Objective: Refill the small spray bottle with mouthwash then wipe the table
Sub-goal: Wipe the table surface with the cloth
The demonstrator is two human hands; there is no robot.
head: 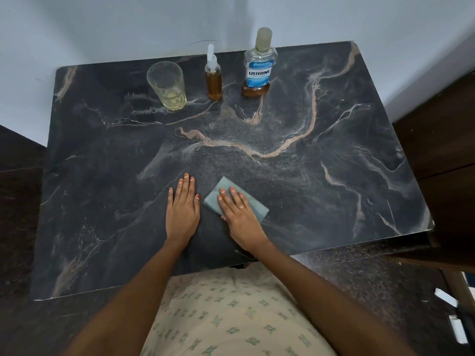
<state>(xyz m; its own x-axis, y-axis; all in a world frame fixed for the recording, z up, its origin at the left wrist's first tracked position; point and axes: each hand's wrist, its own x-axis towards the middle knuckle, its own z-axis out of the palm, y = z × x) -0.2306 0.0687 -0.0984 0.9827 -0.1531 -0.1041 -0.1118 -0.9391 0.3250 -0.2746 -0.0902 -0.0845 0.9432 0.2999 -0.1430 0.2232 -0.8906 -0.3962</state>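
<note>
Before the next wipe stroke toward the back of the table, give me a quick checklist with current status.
1. Cloth under the right hand, flat on the table: ok.
2. Left hand flat on the table beside the cloth, not on it: ok.
3. Small spray bottle filled with amber liquid, sprayer on top: ok.
4. Mouthwash bottle capped and upright: ok.
5. Glass, spray bottle and mouthwash bottle stand in a row at the back edge, in the way of a full stroke: not ok.
6. Surface ahead of the cloth free of spills: cannot tell, pale haze on the dark marble pattern.
</note>
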